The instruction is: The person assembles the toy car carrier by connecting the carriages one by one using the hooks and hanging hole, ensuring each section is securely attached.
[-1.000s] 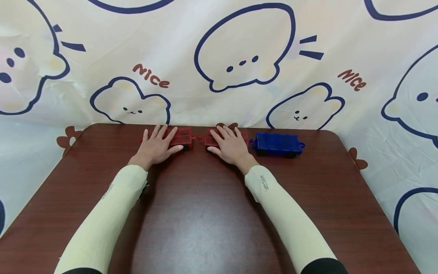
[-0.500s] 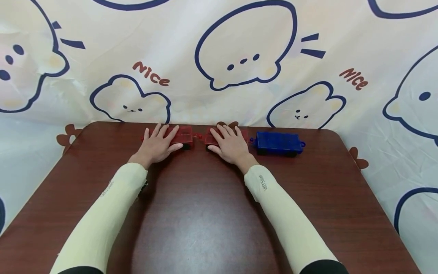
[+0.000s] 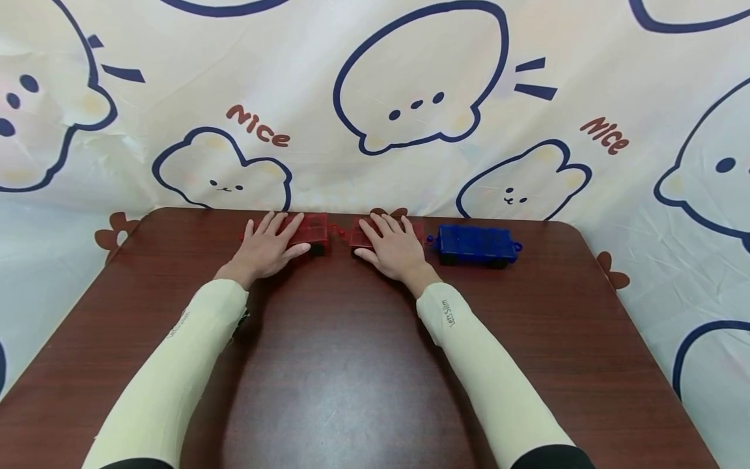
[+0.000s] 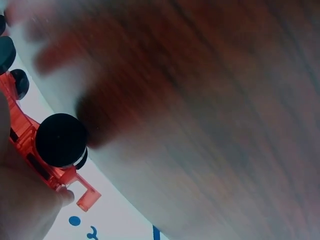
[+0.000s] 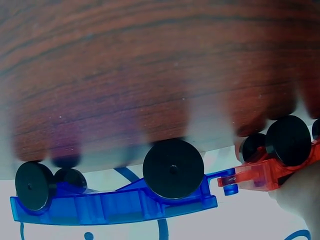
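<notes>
My left hand (image 3: 260,251) rests on a translucent red toy train wagon (image 3: 314,229), fingers spread and straight, thumb along its near side. A second red wagon (image 3: 360,236) lies to its right under my right hand (image 3: 398,251), whose fingers are also spread over the top. Between the two red wagons their small couplings meet; whether they are linked is too small to tell. A blue wagon (image 3: 477,244) stands to the right. In the right wrist view, the blue wagon (image 5: 115,205) has its end loop at the red coupling (image 5: 250,176). Black wheels (image 4: 61,140) show beneath the left red wagon.
The wagons stand in a row along the far edge of the dark brown wooden table (image 3: 351,365). Directly behind that edge hangs a pale cloth (image 3: 316,176) printed with cartoon outlines. Glare lies on the table's middle.
My left hand and the red wagon under it have shifted very slightly left. My right hand, the other red wagon and the blue wagon look nearly unmoved.
</notes>
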The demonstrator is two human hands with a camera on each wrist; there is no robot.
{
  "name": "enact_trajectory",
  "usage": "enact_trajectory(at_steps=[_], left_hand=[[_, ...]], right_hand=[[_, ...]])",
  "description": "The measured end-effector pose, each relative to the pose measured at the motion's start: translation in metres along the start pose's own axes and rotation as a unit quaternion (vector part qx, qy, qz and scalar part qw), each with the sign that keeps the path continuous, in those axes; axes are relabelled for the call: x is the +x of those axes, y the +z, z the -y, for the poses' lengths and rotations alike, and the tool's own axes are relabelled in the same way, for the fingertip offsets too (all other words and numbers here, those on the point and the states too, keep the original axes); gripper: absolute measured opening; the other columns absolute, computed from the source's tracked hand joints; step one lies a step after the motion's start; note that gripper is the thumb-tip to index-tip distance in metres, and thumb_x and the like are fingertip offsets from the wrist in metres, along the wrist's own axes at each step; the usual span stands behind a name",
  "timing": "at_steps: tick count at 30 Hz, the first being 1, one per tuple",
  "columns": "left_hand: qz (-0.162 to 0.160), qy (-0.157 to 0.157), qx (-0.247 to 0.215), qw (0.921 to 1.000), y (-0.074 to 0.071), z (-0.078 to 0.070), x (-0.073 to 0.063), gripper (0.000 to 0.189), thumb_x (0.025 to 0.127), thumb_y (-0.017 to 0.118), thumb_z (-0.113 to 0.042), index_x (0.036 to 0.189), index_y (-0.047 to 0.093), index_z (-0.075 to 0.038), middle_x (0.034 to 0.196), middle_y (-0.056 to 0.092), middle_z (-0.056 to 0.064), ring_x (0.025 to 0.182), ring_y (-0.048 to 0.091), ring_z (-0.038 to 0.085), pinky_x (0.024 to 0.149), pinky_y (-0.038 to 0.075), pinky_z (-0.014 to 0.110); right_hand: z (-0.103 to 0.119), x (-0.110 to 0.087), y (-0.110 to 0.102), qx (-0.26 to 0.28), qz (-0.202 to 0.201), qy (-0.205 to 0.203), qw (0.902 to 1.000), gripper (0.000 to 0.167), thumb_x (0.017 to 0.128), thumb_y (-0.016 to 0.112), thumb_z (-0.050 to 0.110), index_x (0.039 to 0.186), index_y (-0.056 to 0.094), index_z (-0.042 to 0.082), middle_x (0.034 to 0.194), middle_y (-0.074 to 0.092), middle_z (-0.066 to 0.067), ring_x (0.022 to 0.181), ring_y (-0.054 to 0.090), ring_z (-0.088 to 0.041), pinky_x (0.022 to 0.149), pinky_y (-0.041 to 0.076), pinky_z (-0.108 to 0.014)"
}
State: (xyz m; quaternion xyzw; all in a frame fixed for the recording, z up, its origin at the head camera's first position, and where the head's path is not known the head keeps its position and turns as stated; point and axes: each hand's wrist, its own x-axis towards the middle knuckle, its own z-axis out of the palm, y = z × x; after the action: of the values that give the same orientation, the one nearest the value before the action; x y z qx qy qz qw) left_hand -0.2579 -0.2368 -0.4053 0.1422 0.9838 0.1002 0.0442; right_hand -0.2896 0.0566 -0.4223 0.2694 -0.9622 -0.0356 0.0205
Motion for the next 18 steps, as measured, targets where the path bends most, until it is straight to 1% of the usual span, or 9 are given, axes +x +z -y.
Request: enact_trajectory(at_steps=[4, 9, 18], left_hand=[[0.003, 0.003, -0.006, 1.0, 0.0, 0.001, 0.0003, 0.08, 0.103, 0.038, -0.062, 0.164, 0.012, -0.017, 0.164, 0.015, 0.025, 0.151, 0.001, 0.046, 0.114, -0.002, 0.071], [0.01, 0.012, -0.021, 0.9997, -0.0003, -0.0003, 0.001, 0.081, 0.103, 0.037, -0.063, 0.165, 0.011, -0.018, 0.165, 0.012, 0.025, 0.152, -0.001, 0.046, 0.114, -0.005, 0.071], [0.013, 0.015, -0.008, 0.9998, 0.0002, -0.0025, 0.0019, 0.082, 0.102, 0.035, -0.065, 0.165, 0.009, -0.019, 0.166, 0.01, 0.024, 0.152, 0.0, 0.046, 0.114, -0.004, 0.071]], right_hand=[[0.001, 0.0004, -0.0004, 0.001, -0.002, -0.002, 1.0, 0.074, 0.103, 0.026, 0.068, 0.164, 0.018, 0.027, 0.168, 0.019, -0.004, 0.153, 0.016, -0.026, 0.121, 0.01, -0.056], [0.0027, -0.0001, -0.0026, 0.001, -0.001, -0.001, 1.0, 0.074, 0.103, 0.026, 0.067, 0.164, 0.018, 0.027, 0.168, 0.019, -0.004, 0.153, 0.016, -0.026, 0.121, 0.011, -0.056], [0.0041, 0.001, -0.0023, 0.006, -0.002, -0.002, 1.0, 0.074, 0.103, 0.027, 0.067, 0.164, 0.018, 0.027, 0.168, 0.019, -0.004, 0.153, 0.016, -0.026, 0.121, 0.01, -0.056]])
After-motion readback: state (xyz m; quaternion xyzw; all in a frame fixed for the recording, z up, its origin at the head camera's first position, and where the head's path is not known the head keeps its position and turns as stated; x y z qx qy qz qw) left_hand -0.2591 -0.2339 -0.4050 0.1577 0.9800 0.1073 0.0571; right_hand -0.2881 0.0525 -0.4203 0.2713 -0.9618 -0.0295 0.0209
